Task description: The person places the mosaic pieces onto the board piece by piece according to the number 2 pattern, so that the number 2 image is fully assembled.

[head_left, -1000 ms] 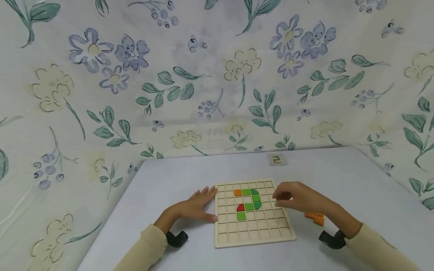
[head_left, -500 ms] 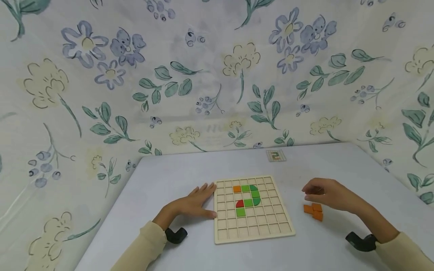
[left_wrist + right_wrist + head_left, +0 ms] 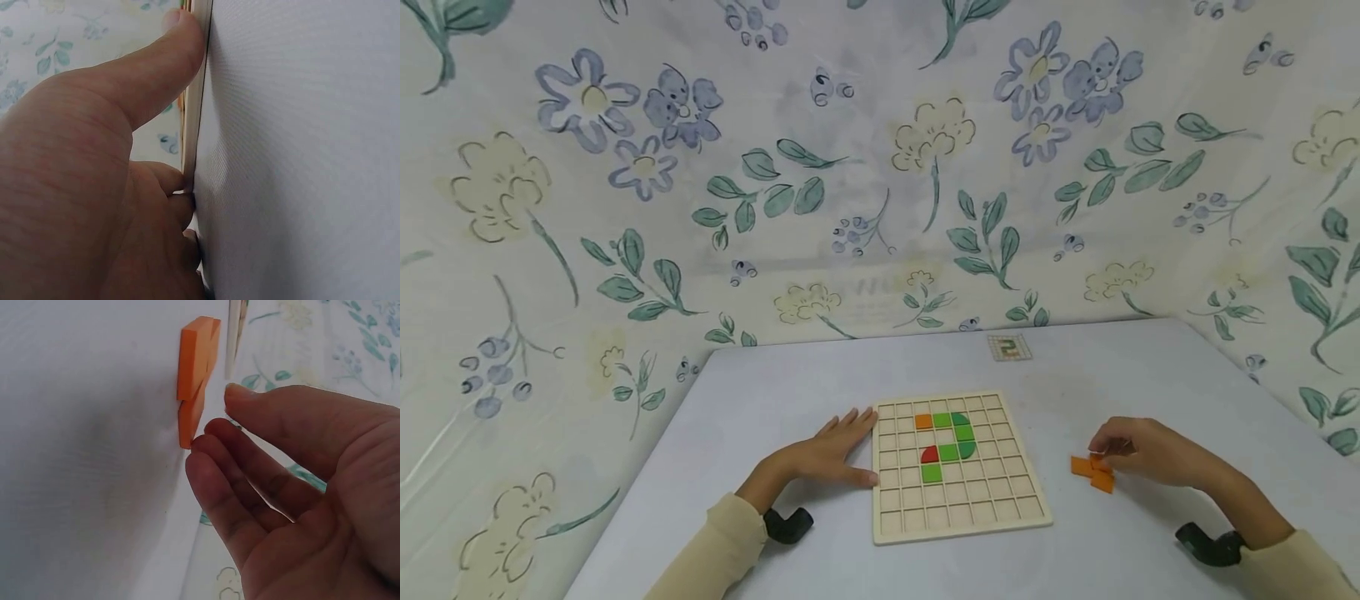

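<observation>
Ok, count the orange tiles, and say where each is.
4: one orange tile on the wooden grid board; three clustered on the white table right of it: left tile, near tile and far tile, the last partly covered by the right hand's grip. More may be hidden.

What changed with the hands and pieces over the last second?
Right hand moved rightward from the right edge of the board, then down to the loose orange pieces. No grasp or release is visible. Unchanged: left hand at the board's left edge, colored tiles on the board, patterned card beyond it.
</observation>
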`<state>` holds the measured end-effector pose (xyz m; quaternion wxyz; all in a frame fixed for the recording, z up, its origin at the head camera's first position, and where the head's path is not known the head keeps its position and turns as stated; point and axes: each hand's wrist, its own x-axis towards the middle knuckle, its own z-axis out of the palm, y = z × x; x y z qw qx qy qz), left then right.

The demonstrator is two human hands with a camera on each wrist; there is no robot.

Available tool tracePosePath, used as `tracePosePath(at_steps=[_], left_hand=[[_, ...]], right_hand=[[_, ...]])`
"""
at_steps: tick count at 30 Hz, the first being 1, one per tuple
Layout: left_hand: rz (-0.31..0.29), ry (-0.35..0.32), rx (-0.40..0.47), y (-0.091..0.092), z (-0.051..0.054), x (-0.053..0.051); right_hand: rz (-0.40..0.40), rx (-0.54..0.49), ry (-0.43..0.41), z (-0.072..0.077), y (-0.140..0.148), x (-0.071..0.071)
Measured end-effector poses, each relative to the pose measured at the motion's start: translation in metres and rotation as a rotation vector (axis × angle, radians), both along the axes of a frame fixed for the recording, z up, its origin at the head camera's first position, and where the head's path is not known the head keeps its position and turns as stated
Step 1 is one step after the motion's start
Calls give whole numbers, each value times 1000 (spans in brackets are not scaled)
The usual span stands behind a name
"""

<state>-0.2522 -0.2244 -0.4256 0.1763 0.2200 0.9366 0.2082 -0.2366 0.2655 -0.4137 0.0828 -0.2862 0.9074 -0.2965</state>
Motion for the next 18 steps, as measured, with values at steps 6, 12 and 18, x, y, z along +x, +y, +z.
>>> tracePosePath(at_steps=[6, 12, 18], left_hand=[[-8, -1, 2, 0, 0, 1], [-6, -1, -9, 2, -1, 1], [1, 6, -17, 0, -1, 1]], right_hand=[[12, 38, 39, -5, -1, 1], [9, 63, 69, -9, -3, 1], [-30, 94, 99, -6, -7, 2]])
